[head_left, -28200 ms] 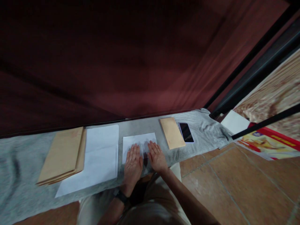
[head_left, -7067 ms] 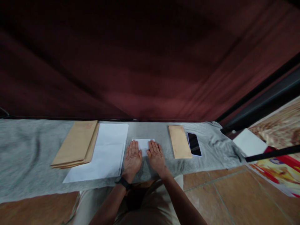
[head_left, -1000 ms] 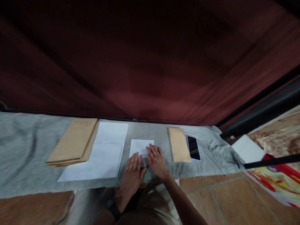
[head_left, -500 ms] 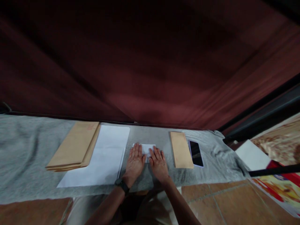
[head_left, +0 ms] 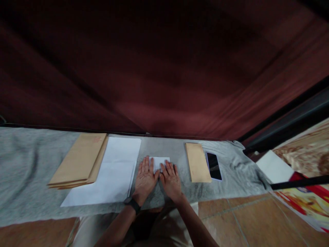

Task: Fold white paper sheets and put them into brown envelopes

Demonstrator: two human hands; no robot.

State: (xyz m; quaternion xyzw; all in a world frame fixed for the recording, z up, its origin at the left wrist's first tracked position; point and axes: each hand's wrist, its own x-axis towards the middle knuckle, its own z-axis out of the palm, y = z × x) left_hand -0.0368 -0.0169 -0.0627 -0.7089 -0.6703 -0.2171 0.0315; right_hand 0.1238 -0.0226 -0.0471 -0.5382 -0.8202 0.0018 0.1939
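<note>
A small folded white paper (head_left: 158, 162) lies on the grey cloth (head_left: 164, 145) in front of me, partly covered by both hands. My left hand (head_left: 145, 178) rests flat on its left side with fingers stretched out and a dark watch on the wrist. On the paper's right side lies my right hand (head_left: 170, 180), palm down, fingers extended. The thumbs point toward each other near the paper's lower edge. To the left are large white sheets (head_left: 113, 171), and to the right is a small stack of brown envelopes (head_left: 197, 163).
Large brown envelopes (head_left: 79, 157) overlap the white sheets at the left. A phone (head_left: 214, 166) lies beside the small envelopes. Dark red fabric (head_left: 164, 85) hangs behind the cloth. A white box-like item (head_left: 275, 166) and a colourful printed package (head_left: 305, 202) sit at the far right.
Both hands have slid slightly toward me and left over the folded paper, uncovering a bit more of its middle. The whole view has shifted a little.
</note>
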